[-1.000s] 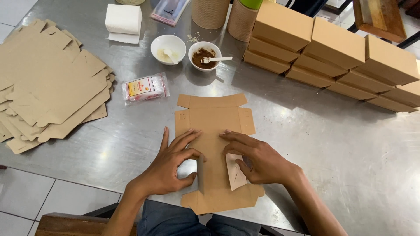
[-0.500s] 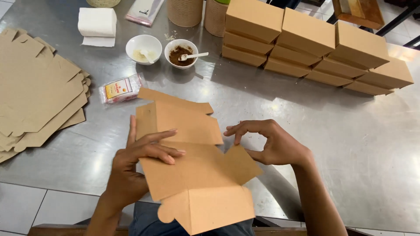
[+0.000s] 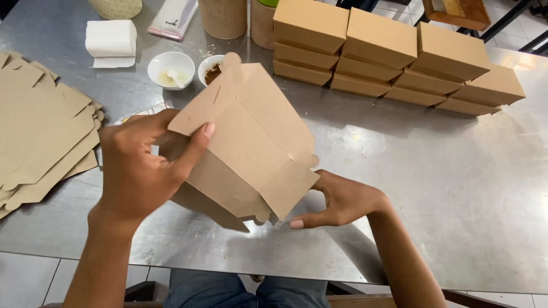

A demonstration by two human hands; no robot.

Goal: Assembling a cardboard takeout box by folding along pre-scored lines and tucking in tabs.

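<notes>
A brown cardboard box blank (image 3: 257,142), partly folded, is lifted off the steel table (image 3: 456,188) and tilted up in front of me. My left hand (image 3: 142,171) grips its left side, thumb pressed on the outer panel near the top flap. My right hand (image 3: 342,199) holds the lower right edge from underneath, thumb at the bottom corner. Part of the box's underside is hidden by my hands.
A pile of flat cardboard blanks (image 3: 40,131) lies at the left. Stacked finished brown boxes (image 3: 394,51) line the back right. Two small white bowls (image 3: 170,69), a tissue roll (image 3: 111,40), a plastic packet (image 3: 171,17) and woven cylinders (image 3: 224,17) stand at the back.
The blank lay flat on the table a second ago; both hands have folded its sides and raised it, tilting it upright toward the camera.
</notes>
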